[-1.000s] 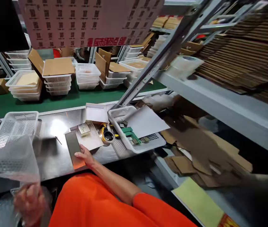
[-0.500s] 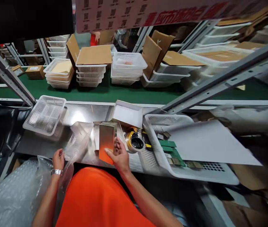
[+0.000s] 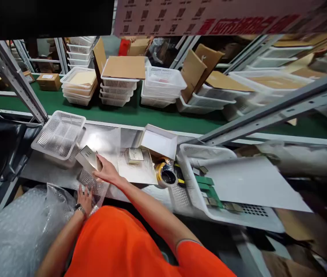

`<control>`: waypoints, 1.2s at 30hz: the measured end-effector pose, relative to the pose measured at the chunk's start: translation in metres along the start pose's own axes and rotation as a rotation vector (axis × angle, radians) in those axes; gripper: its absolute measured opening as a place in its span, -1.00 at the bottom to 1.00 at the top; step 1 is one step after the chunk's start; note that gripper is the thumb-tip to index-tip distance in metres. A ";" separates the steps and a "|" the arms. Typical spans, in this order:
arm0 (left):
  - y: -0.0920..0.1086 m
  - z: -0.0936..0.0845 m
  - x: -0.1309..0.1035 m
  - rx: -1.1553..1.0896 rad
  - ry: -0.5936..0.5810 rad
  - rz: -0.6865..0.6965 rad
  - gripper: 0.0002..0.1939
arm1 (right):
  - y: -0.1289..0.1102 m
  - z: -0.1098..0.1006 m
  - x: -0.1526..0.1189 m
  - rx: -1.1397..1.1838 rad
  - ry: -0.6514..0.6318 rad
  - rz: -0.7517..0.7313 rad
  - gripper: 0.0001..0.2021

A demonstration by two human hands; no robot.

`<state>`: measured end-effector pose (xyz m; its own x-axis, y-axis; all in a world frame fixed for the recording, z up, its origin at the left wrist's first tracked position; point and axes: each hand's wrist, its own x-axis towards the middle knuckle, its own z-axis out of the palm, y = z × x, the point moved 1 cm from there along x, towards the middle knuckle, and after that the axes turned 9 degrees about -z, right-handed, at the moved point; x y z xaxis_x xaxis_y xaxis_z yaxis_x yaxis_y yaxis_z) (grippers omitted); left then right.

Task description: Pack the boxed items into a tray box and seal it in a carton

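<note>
A slim pale box with dark lettering (image 3: pixel 88 158) is in my right hand (image 3: pixel 107 171), tilted above bubble wrap on the metal bench. My left hand (image 3: pixel 85 199), wearing a watch, lies with fingers spread on the near part of the bubble wrap (image 3: pixel 94 184). To the right of my right hand, a small white-topped box (image 3: pixel 135 154) sits in an open shallow box (image 3: pixel 138 173). Behind it is another open box with a white inside (image 3: pixel 159 142). Tape rolls (image 3: pixel 166 174) lie right of these boxes.
An empty white basket (image 3: pixel 59 134) stands at the left. On the right, a large white basket (image 3: pixel 190 184) holds green pieces and a white sheet. Stacked baskets line the green conveyor (image 3: pixel 117 115). A bubble wrap roll (image 3: pixel 13 231) is near left.
My right hand has moved left with the box, which now shows a pale lettered face. My left hand has shifted right and spread on the wrap. The view has shifted slightly.
</note>
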<state>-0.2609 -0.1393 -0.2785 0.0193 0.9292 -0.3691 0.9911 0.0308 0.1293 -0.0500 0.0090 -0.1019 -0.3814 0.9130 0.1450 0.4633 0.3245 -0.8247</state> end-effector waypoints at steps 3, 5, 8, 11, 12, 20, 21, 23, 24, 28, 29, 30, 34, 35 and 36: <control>-0.046 -0.002 -0.023 0.041 0.011 -0.053 0.09 | 0.019 0.018 0.034 -0.233 -0.181 0.105 0.05; -0.080 -0.006 -0.040 0.059 0.005 -0.112 0.09 | 0.033 0.023 0.041 -0.343 -0.269 0.152 0.04; -0.119 -0.013 -0.062 0.079 -0.018 -0.245 0.07 | 0.049 0.029 0.033 -0.401 -0.311 0.230 0.00; -0.134 -0.017 -0.074 0.086 -0.046 -0.314 0.08 | 0.053 0.037 0.013 -0.379 -0.286 0.256 -0.02; -0.134 -0.018 -0.075 0.088 -0.048 -0.320 0.09 | 0.052 0.039 0.005 -0.376 -0.280 0.255 -0.01; -0.116 -0.027 -0.058 0.094 0.077 -0.236 0.02 | 0.055 0.044 -0.028 -0.433 -0.263 0.301 -0.03; -0.108 -0.031 -0.051 0.074 0.101 -0.222 0.03 | 0.057 0.043 -0.025 -0.440 -0.279 0.307 -0.04; -0.086 -0.040 -0.033 0.015 0.137 -0.165 0.01 | 0.060 0.039 -0.017 -0.442 -0.311 0.296 -0.04; -0.073 -0.045 -0.022 -0.018 0.144 -0.123 0.00 | 0.061 0.037 -0.013 -0.439 -0.315 0.278 -0.03; -0.017 -0.055 0.022 -0.134 0.090 -0.021 -0.07 | 0.063 0.031 0.004 -0.427 -0.272 0.196 -0.02; -0.005 -0.055 0.031 -0.167 0.090 -0.026 -0.08 | 0.064 0.028 0.009 -0.430 -0.274 0.189 -0.01; 0.004 -0.055 0.038 -0.203 0.105 -0.036 -0.09 | 0.065 0.025 0.014 -0.431 -0.294 0.182 -0.01; 0.034 -0.061 0.063 -0.302 0.221 -0.010 -0.01 | 0.070 -0.001 0.046 -0.410 -0.331 0.130 -0.29; 0.041 -0.065 0.070 -0.294 0.242 0.008 0.04 | 0.071 -0.010 0.057 -0.428 -0.303 0.127 -0.38; 0.047 -0.071 0.077 -0.270 0.257 0.023 0.09 | 0.072 -0.019 0.067 -0.458 -0.270 0.135 -0.43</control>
<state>-0.2218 -0.0400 -0.2356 -0.0263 0.9918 -0.1248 0.9197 0.0730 0.3858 -0.0274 0.0984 -0.1412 -0.4582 0.8777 -0.1407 0.8002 0.3384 -0.4951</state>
